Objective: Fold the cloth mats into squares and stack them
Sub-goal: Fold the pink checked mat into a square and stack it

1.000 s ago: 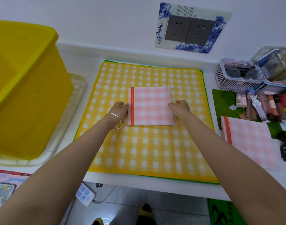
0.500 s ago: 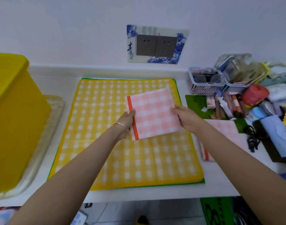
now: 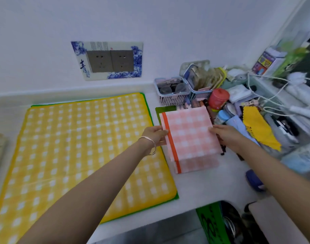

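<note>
Now that I have carried it off the big yellow mat (image 3: 71, 147), where it lay a second ago, the pink square (image 3: 191, 132) hangs just right of that mat, over a second pink square (image 3: 198, 164) lying there; I judge this the stacking step. The yellow mat looks padded, green-edged and flat. Both pink squares are thin, soft check, orange-banded on the side nearest it. My left hand (image 3: 154, 136) pinches the banded edge and my right hand (image 3: 224, 136) the far one. Whether the squares touch yet, I can't tell.
</note>
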